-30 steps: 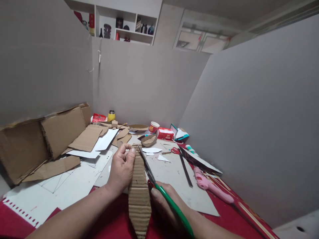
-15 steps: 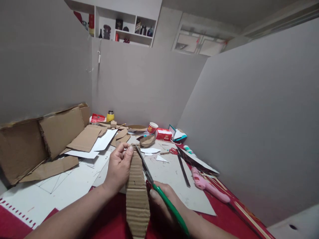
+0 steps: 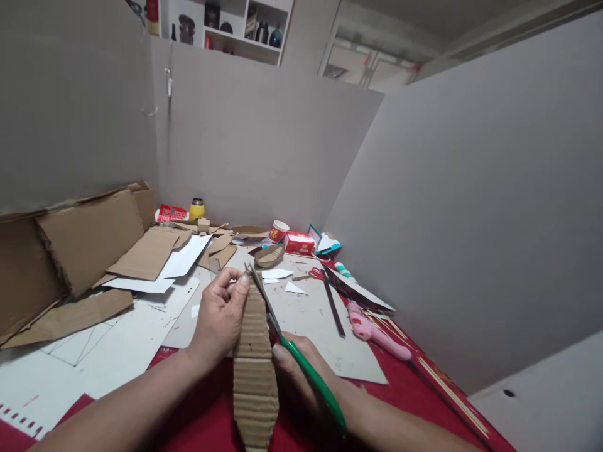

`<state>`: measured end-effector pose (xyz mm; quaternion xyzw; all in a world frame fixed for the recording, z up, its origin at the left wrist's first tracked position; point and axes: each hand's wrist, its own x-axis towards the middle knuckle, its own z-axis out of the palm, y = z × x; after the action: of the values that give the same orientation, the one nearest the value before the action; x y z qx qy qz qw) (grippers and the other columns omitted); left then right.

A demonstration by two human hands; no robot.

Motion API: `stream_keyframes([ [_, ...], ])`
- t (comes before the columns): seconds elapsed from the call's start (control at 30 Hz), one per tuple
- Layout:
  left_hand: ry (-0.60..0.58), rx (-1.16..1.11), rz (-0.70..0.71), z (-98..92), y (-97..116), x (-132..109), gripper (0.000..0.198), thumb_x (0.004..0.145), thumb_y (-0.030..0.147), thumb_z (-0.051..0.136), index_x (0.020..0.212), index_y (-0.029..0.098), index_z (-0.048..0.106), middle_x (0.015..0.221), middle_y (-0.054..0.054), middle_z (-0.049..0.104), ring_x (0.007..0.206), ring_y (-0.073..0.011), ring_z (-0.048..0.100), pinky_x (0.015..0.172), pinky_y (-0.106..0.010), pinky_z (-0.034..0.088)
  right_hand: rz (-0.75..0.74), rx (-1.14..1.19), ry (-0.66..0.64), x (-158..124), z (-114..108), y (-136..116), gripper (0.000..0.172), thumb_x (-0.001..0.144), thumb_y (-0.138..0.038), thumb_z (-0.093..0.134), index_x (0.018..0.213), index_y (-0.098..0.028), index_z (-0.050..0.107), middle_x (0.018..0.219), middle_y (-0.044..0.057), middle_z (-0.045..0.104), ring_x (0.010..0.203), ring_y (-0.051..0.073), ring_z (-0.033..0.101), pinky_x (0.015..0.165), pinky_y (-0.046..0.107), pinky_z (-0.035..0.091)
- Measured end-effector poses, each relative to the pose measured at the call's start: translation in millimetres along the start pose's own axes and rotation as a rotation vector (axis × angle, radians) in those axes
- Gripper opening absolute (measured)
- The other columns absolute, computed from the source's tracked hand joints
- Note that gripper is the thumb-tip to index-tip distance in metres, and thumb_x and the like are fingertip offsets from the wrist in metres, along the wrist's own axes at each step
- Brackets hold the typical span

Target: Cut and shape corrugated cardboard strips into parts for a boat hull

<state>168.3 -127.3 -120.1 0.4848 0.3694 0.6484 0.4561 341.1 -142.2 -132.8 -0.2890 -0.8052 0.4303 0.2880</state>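
Note:
My left hand pinches the upper end of a long, narrow strip of corrugated cardboard, its thumb on the ridged face. The strip hangs upright towards me, tapering at the bottom. My right hand is wrapped round the handles of green-handled scissors. Their blades point up and away along the strip's right edge, with the tips at its top end beside my left thumb. The tips are slightly apart. Part of the handles is hidden by my right hand.
Cardboard pieces and white paper sheets lie left, by a cardboard box. Beyond my hands are a boat-shaped cardboard piece, a paper cup and a red box. Red-handled scissors and a pink glue gun lie right.
The whole scene has shifted left and slightly up as the head view turned. Both hands keep their hold, and the scissor tips look a little more apart at the strip's top.

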Motion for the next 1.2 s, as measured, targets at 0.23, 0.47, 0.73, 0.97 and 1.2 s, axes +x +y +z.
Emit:
stream_keyframes([
  [0.23, 0.014, -0.039, -0.019, 1.7, -0.2, 0.8, 0.036, 0.08, 0.053, 0.065, 0.075, 0.02, 0.051, 0.052, 0.008, 0.05, 0.043, -0.0076, 0.044, 0.041, -0.016, 0.037, 0.015, 0.066, 0.017, 0.3, 5.7, 6.0, 0.046, 0.098, -0.052, 0.033, 0.084, -0.015, 0.057, 0.08, 0.005, 0.055, 0.075, 0.018, 0.047, 0.071, 0.028, 0.045],
  [0.47, -0.021, -0.098, -0.084, -2.3, 2.7, 5.5, 0.037, 0.078, 0.053, 0.068, 0.074, 0.02, 0.051, 0.054, 0.007, 0.055, 0.044, -0.008, 0.048, 0.044, -0.017, 0.041, 0.039, 0.066, 0.083, 0.8, 4.5, 16.2, 0.047, 0.094, -0.057, 0.042, 0.072, -0.016, 0.051, 0.068, 0.001, 0.046, 0.066, 0.015, 0.041, 0.061, 0.026, 0.04],
  [0.73, -0.078, -0.104, -0.114, -6.2, 8.7, 11.3, 0.036, 0.075, 0.05, 0.072, 0.076, 0.018, 0.056, 0.061, 0.004, 0.059, 0.051, -0.0086, 0.051, 0.052, -0.018, 0.042, 0.127, 0.321, 0.32, 9.0, -1.0, 30.7, 0.044, 0.088, -0.059, 0.052, 0.071, -0.02, 0.043, 0.051, -0.007, 0.035, 0.041, 0.007, 0.027, 0.037, 0.021, 0.02],
  [0.97, -0.151, -0.033, -0.13, 3.6, -3.2, 5.6, 0.033, 0.073, 0.047, 0.075, 0.072, 0.016, 0.062, 0.061, 0.005, 0.056, 0.054, -0.0083, 0.049, 0.053, -0.017, 0.039, 0.109, 0.5, 0.294, 14.8, 1.4, 29.7, 0.04, 0.074, -0.05, 0.074, 0.085, -0.019, 0.049, 0.058, -0.005, 0.055, 0.048, 0.011, 0.05, 0.048, 0.023, 0.04],
  [1.2, -0.324, -0.047, -0.275, 9.9, -4.2, -0.5, 0.038, 0.072, 0.05, 0.075, 0.083, 0.017, 0.062, 0.066, -0.001, 0.066, 0.054, -0.0165, 0.063, 0.056, -0.028, 0.051, 0.139, 0.545, 0.33, 15.5, -4.8, 24.6, 0.043, 0.072, -0.047, 0.075, 0.088, -0.02, 0.046, 0.055, -0.006, 0.059, 0.046, 0.012, 0.053, 0.047, 0.023, 0.042],
])
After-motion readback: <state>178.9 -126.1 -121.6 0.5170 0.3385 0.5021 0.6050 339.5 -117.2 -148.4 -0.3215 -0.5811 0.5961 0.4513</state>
